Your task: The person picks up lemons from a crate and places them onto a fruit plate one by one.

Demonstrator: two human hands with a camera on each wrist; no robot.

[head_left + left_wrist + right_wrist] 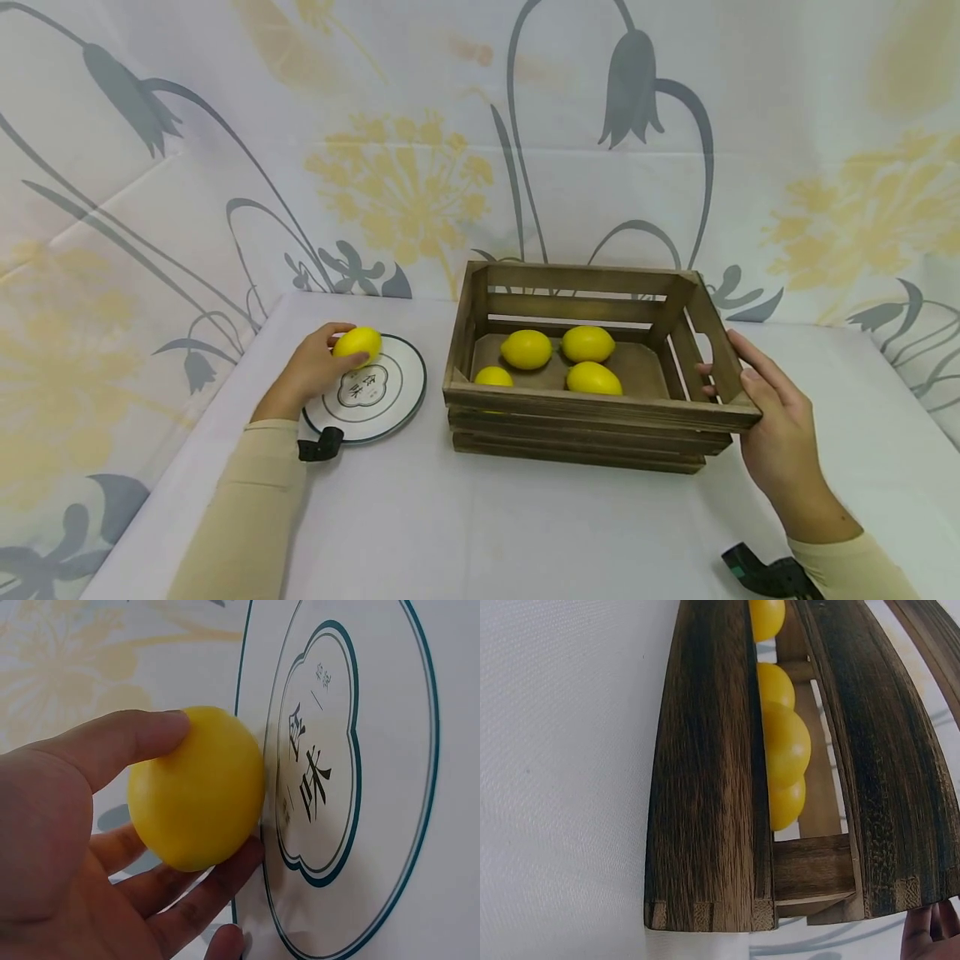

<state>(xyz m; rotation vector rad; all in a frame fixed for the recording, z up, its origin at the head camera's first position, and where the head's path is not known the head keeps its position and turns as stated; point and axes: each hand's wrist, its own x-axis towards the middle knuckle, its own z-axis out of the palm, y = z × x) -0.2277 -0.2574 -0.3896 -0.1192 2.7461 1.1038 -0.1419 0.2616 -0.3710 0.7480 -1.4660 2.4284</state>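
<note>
My left hand (318, 364) pinches a yellow lemon (357, 345) between thumb and fingers, over the upper left part of a white plate (390, 398). In the left wrist view the thumb lies across one side of the lemon (199, 787), with fingers on the opposite side close to the plate (397, 750). My right hand (780, 421) grips the right end of a brown slatted wooden crate (585, 425), its fingertips showing through the handle hole. Several more lemons (527, 349) lie inside the crate, one partly hidden by the front slat.
A white cloth (480, 525) covers the table. Behind it hangs a curtain (420, 100) printed with grey and yellow flowers. The crate stands right of the plate, with a gap between them. A black wrist camera mount (321, 445) overlaps the plate's lower left rim.
</note>
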